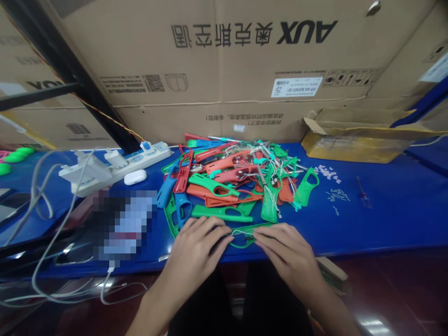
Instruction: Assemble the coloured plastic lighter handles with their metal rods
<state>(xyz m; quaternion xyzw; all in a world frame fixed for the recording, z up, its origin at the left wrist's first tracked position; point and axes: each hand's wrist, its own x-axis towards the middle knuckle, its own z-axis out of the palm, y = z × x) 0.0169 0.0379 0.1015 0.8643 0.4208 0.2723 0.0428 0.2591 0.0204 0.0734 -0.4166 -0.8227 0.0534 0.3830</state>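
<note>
At the table's front edge, my left hand (205,240) and my right hand (289,247) face each other, fingers closed in pinches. Between them lies an open half of a green lighter casing (241,242), with a thin white wire (241,231) arched along it. Both hands grip the casing near its ends; whether the fingertips also pinch the wire is hidden. Just beyond is a pile of long-necked lighter parts: a green casing (224,213), a red casing (184,175), an orange casing (213,192), metal tubes and white wires.
On the left are a white power strip (154,156) with chargers, an earphone case (135,177), a blurred-out phone (126,228) and loose cables. To the right lie small pinkish pieces (328,173), screws (338,195), a screwdriver (364,197) and an open cardboard box (350,147). Large cartons (224,60) stand behind.
</note>
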